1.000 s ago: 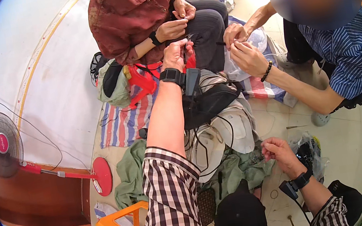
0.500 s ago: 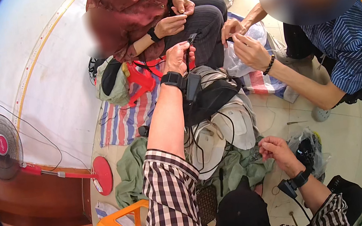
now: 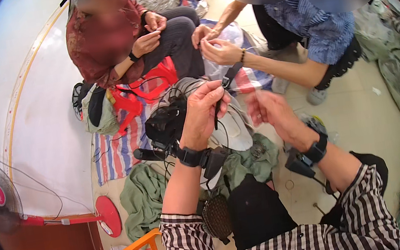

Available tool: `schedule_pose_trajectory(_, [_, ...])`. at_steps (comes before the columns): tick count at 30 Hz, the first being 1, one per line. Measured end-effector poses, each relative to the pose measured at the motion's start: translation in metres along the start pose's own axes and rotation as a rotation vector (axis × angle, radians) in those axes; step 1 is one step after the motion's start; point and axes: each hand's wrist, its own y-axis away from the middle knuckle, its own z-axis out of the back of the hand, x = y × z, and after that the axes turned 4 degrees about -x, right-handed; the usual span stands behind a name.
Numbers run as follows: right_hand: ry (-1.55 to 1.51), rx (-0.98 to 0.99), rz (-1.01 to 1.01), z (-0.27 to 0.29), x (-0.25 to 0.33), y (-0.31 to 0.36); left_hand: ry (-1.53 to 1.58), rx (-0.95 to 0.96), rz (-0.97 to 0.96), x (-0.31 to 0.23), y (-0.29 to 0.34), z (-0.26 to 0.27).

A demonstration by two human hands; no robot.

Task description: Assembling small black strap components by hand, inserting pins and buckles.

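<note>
Left hand point(image 3: 204, 111): raised in front of the chest, forearm rising steeply from the lower edge, checked sleeve pushed to the elbow, black wrist device point(image 3: 190, 156) strapped on. Fingers curled in, thumb and fingertips pinched shut on a thin dark strip point(image 3: 217, 112) that hangs down from the pinch; what the strip is made of is too small to tell.

The strip sits above a pale grey moulded shell point(image 3: 232, 130) lying on the floor, with crumpled green cloth point(image 3: 141, 198) around the shell's near side and a striped mat point(image 3: 114, 156) to its left.

Right hand point(image 3: 267, 109): held at about the same height, just right of the left hand and apart from it. Motion-blurred; fingers look loosely spread, palm turned toward the left hand. Whether it has hold of anything cannot be told. A black wrist device point(image 3: 316, 149) is strapped on this forearm too.

Beyond both hands, two other people sit on the floor, their own hands busy with small items.
</note>
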Motion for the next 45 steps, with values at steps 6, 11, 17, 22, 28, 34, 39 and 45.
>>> schedule_pose_trajectory(6, [-0.056,-0.065,0.157,0.005,0.050,0.047,-0.076,0.158,0.035,0.004,0.063,-0.068])
schedule_pose_trajectory(11, [0.088,-0.087,0.298,0.028,0.063,0.096,-0.196,0.261,0.153,0.015,0.099,-0.113])
schedule_pose_trajectory(17, [0.548,-0.190,0.458,0.077,0.041,0.132,-0.356,0.262,0.243,0.059,0.134,-0.148])
schedule_pose_trajectory(22, [0.507,-0.229,0.413,0.101,0.039,0.145,-0.191,0.183,0.275,0.086,0.143,-0.172])
schedule_pose_trajectory(28, [0.324,-0.163,0.274,0.118,0.048,0.151,-0.131,0.108,0.240,0.103,0.145,-0.188])
schedule_pose_trajectory(34, [0.276,-0.126,0.018,0.129,0.030,0.173,-0.080,-0.067,-0.042,0.120,0.116,-0.190])
schedule_pose_trajectory(39, [0.113,-0.023,-0.144,0.114,0.021,0.181,0.003,-0.137,0.015,0.145,0.106,-0.197])
schedule_pose_trajectory(45, [0.289,-0.007,-0.160,0.118,0.018,0.168,0.182,-0.134,0.056,0.165,0.100,-0.199])
